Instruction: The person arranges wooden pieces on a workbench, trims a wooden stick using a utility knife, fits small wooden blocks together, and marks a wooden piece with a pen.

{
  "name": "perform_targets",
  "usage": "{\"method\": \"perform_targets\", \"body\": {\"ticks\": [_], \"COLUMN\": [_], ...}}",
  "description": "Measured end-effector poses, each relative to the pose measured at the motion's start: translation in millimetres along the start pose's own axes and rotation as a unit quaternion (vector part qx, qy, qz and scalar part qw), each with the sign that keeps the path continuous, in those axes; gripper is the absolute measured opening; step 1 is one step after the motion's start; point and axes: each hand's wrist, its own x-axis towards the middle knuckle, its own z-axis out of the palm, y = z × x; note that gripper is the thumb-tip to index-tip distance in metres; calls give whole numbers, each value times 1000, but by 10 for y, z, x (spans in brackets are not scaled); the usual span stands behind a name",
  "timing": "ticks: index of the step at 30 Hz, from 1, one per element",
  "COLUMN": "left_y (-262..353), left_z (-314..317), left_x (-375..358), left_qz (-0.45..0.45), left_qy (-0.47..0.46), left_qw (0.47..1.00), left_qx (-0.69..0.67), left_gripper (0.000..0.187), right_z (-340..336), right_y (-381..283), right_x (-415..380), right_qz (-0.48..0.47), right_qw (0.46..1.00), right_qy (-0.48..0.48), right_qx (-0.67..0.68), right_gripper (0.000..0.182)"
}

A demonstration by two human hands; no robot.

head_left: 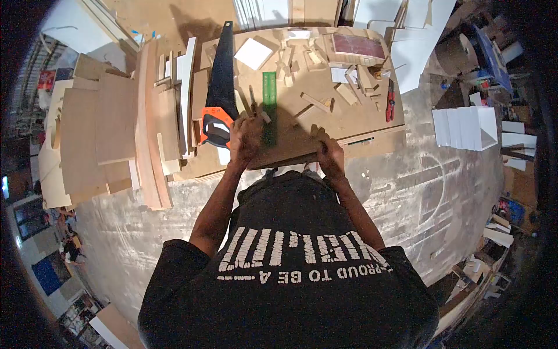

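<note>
My left hand [246,136] is closed at the front of the wooden worktable [285,131], with a thin dark stick-like piece rising just beyond its fingers. What it holds is too small to make out. Beside it on the left lies a handsaw [220,78] with an orange and black handle, its blade pointing away from me. A green ruler [269,107] lies just right of that hand. My right hand [329,154] is curled at the table's front edge, thumb side up, its grip partly hidden by the fingers.
Wood offcuts [317,103] are scattered over the table, with a white square [253,53] and a reddish block [358,46] farther back. Red-handled pliers [390,100] lie at the right edge. Long boards [152,125] stand on the left; white panels [465,128] sit on the right floor.
</note>
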Motion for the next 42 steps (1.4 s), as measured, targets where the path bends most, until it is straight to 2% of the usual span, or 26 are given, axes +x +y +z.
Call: {"method": "perform_targets", "body": {"ticks": [2, 3, 5, 8, 11, 12, 15, 16, 19, 20, 23, 25, 28, 30, 31, 32, 34, 36, 38, 39, 40, 42], "left_y": [-117, -114, -33, -120, 48, -17, 27, 86, 200, 223, 362, 814, 941, 927, 912, 841, 837, 773, 635, 684, 758, 798], "left_z": [10, -18, -58, 63, -7, 94, 125, 82, 22, 11, 59, 85, 362, 612, 708, 753, 806, 908, 1091, 1065, 998, 959], "left_x": [-57, -15, 145, 304, 566, 641, 813, 859, 939, 903, 558, 292, 205, 118, 67, -6, 48, 122, 136, 155, 178, 189], "left_qz": [-8, 33, 114, 73, 35, 18, -15, -48, -104, -73, 100, 220, 101, 22, -17, -85, -109, -127, -144, -138, -133, -119], "left_qy": [28, -14, -97, 50, 20, 15, -29, -56, -57, -32, -131, -50, -27, -9, 1, -17, -4, -15, -47, -26, -6, 22], "left_qw": [998, 999, 967, 984, 963, 954, 947, 953, 958, 965, 981, 974, 990, 988, 983, 990, 982, 980, 983, 984, 984, 985], "left_qx": [-61, 29, 207, 154, 266, 300, 320, 293, 261, 248, 99, -8, -94, -153, -183, -114, -156, -152, -101, -110, -119, -125], "left_gripper": [32, 29, 26, 28, 35, 44, 47, 45, 39, 31, 35, 13, 23, 30, 34, 38, 41, 42, 40, 37, 34, 30], "right_z": [73, 115, 298, 637, 874, 881, 855, 765, 442, 355, 141, 131, 167, 349, 325, 270, 291, 281, 319, 339, 366, 540], "right_y": [-90, -134, -123, -213, -583, -723, -891, -963, -1048, -1027, -876, -647, 54, 815, 844, 885, 893, 833, 680, 626, 624, 644], "right_x": [19, 39, 188, 592, 953, 1017, 1054, 1018, 848, 788, 674, 633, 548, 556, 629, 682, 872, 1087, 1207, 1258, 1292, 1342], "right_qz": [33, 49, 32, 9, -49, -73, -65, -3, -30, -41, -84, -125, -131, -172, -190, -74, -98, 58, -63, -124, -93, -128], "right_qw": [998, 996, 997, 995, 992, 990, 989, 986, 991, 995, 995, 986, 978, 984, 977, 982, 981, 951, 947, 938, 932, 929], "right_qy": [-2, -2, -47, -78, -69, -62, -88, -112, -49, -45, -52, -71, -124, -45, -7, -88, -116, -224, -238, -243, -270, -242], "right_qx": [48, 73, 60, 61, 93, 105, 99, 125, 121, 80, -31, -88, -104, 29, 97, 153, 121, 203, 209, 212, 225, 249], "right_gripper": [22, 23, 23, 23, 23, 23, 25, 26, 28, 30, 35, 39, 40, 35, 33, 23, 19, 16, 15, 15, 14, 16]}}
